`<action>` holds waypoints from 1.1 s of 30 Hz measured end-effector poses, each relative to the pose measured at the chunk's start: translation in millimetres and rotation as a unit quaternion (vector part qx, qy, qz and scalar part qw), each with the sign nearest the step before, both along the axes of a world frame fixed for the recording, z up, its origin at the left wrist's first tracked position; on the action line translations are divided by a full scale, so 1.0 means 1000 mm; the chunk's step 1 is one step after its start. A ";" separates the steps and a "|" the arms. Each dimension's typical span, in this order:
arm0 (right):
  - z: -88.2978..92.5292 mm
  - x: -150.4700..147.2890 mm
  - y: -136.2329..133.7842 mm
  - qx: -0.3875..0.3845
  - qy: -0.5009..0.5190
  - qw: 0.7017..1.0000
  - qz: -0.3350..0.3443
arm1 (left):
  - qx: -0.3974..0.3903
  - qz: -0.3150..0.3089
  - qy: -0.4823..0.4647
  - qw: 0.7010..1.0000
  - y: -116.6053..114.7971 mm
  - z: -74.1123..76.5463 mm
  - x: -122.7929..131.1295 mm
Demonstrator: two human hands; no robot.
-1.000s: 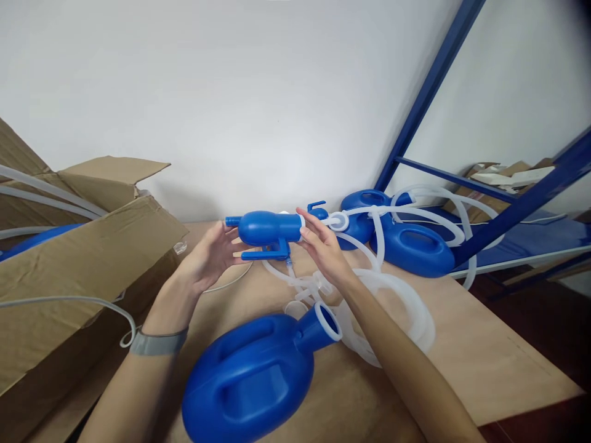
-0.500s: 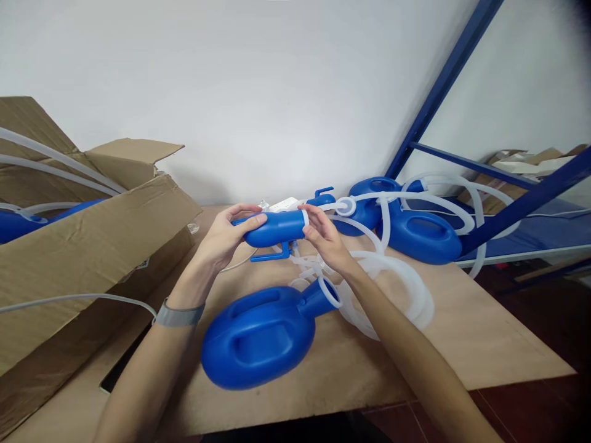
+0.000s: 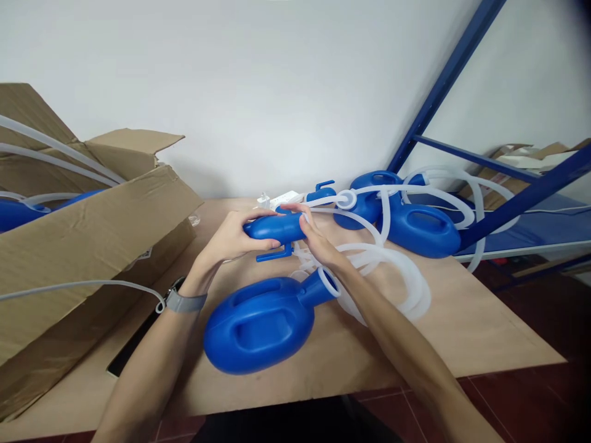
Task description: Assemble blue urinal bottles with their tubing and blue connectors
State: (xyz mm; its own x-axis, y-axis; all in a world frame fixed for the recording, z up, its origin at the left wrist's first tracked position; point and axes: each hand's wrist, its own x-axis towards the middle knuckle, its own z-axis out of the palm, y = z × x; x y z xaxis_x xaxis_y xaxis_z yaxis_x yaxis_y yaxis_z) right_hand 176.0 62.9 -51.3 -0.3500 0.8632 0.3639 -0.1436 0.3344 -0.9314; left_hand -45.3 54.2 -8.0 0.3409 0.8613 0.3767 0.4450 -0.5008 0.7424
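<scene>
Both my hands hold a blue plastic cylinder (image 3: 276, 227) with a small blue bracket under it, just above the table. My left hand (image 3: 231, 237) wraps round its left end. My right hand (image 3: 316, 240) grips its right end, where a white ring sits. Clear white tubing (image 3: 397, 271) runs from that end in loops over the table. A blue oval plastic jug (image 3: 258, 323) with a white-rimmed spout lies on its side below my hands. A grey band sits on my left wrist.
An open cardboard box (image 3: 92, 234) at the left holds blue parts and white tubes. More blue jugs (image 3: 415, 231) tangled with tubing lie at the back right. A blue metal shelf frame (image 3: 508, 209) stands at right. The brown table (image 3: 484, 332) ends near the bottom.
My hands have lowered the blue cylinder toward the table and closed more tightly round it. The view has shifted, so the jug and box sit a little higher and further off.
</scene>
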 end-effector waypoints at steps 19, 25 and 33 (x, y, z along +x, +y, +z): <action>0.008 0.035 -0.017 -0.044 -0.077 0.995 -0.053 | 0.041 -0.016 0.063 0.997 -0.013 0.003 0.012; -0.005 0.099 -0.032 -0.008 0.010 0.956 -0.292 | -0.059 -0.031 0.152 0.986 -0.058 0.003 0.005; -0.013 0.146 -0.046 -0.052 0.058 0.939 -0.334 | -0.132 -0.066 0.348 0.926 -0.099 -0.006 -0.015</action>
State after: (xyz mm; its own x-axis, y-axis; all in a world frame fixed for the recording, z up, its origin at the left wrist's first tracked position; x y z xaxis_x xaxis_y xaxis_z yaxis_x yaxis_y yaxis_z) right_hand 321.9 16.5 -63.9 0.3199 0.9088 0.2677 -0.0358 0.2940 -0.9551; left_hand -59.8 -44.5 -13.9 0.5304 0.8258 -0.1915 0.8094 -0.4262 0.4040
